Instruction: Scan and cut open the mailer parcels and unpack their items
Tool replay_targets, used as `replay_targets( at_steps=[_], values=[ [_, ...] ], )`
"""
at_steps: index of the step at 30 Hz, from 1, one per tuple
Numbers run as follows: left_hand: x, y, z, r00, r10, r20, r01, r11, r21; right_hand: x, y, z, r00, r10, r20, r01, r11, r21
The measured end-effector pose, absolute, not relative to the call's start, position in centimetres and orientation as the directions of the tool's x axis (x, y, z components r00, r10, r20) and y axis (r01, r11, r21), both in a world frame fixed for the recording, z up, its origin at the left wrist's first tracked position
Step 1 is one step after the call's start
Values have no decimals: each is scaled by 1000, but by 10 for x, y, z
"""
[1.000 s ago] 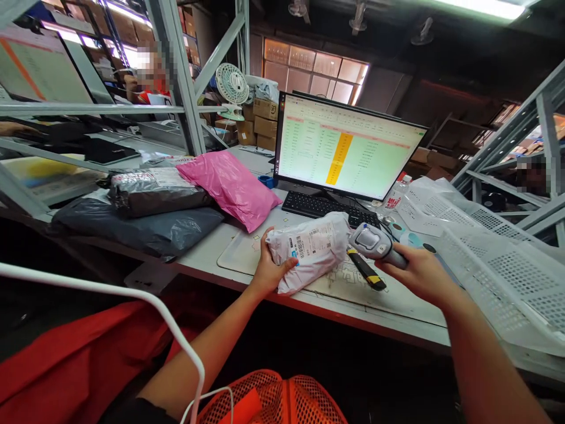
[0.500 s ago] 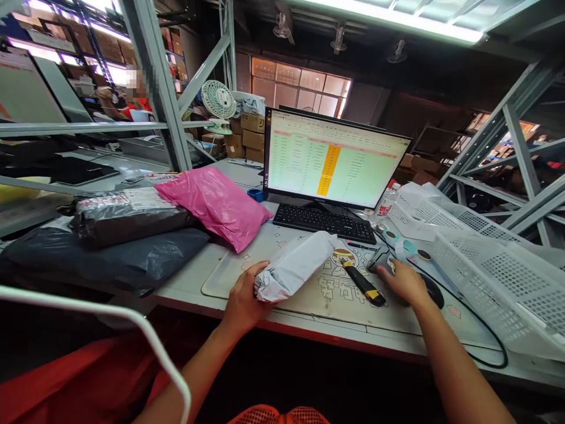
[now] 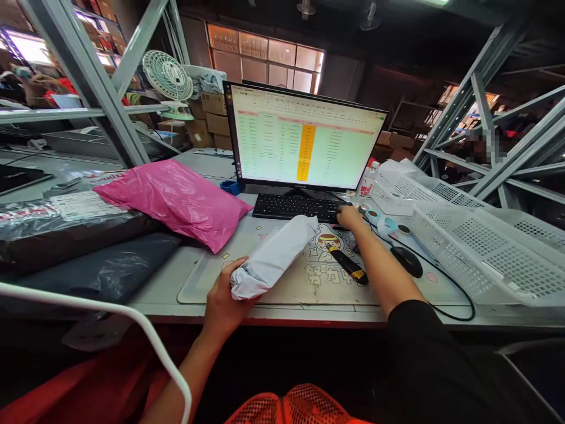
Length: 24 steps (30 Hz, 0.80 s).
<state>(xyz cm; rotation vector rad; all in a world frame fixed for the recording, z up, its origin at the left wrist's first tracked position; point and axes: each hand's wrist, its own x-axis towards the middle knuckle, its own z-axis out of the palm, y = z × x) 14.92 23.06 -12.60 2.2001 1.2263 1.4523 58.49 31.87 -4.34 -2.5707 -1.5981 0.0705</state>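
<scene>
My left hand [image 3: 226, 297] is closed around the near end of a white plastic-wrapped parcel [image 3: 276, 253], which is tilted over the desk mat. My right hand [image 3: 351, 218] rests at the right end of the black keyboard [image 3: 291, 206], fingers bent down onto the keys and holding nothing. A black and yellow utility knife [image 3: 348, 265] lies on the mat between the parcel and my right forearm. Behind the keyboard stands a monitor [image 3: 269, 141] with a spreadsheet and an orange column. Right of my forearm is a black mouse [image 3: 406, 261].
A pink mailer bag [image 3: 176, 200] and dark parcels [image 3: 88, 265] are piled on the left. White perforated baskets [image 3: 468, 253] stand on the right, near a bottle [image 3: 367, 181] and tape rolls [image 3: 391, 223]. A white curved tube [image 3: 132, 315] crosses the lower left.
My right hand has moved forward from beside a dark device near the mouse to the keyboard's right end. The left hand keeps hold of the parcel. My view has turned slightly right.
</scene>
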Motion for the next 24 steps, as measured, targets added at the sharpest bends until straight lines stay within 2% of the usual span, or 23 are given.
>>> replay_targets(
  at_steps=[11,15,19,24],
  values=[
    [150,233,-129,173,739,651,481,-640,599,583,329,-48,414,903,-114,902,-424,-83],
    [148,238,-132,174,729,662,468,-653,596,564,321,-29,388,918,-84,914,-395,-92],
    [147,244,-135,202,676,709,443,-709,549,538,273,-24,310,951,3,944,-307,-123],
    [142,255,-126,313,628,712,464,-755,463,519,173,-62,247,969,-12,966,-247,-72]
  ],
)
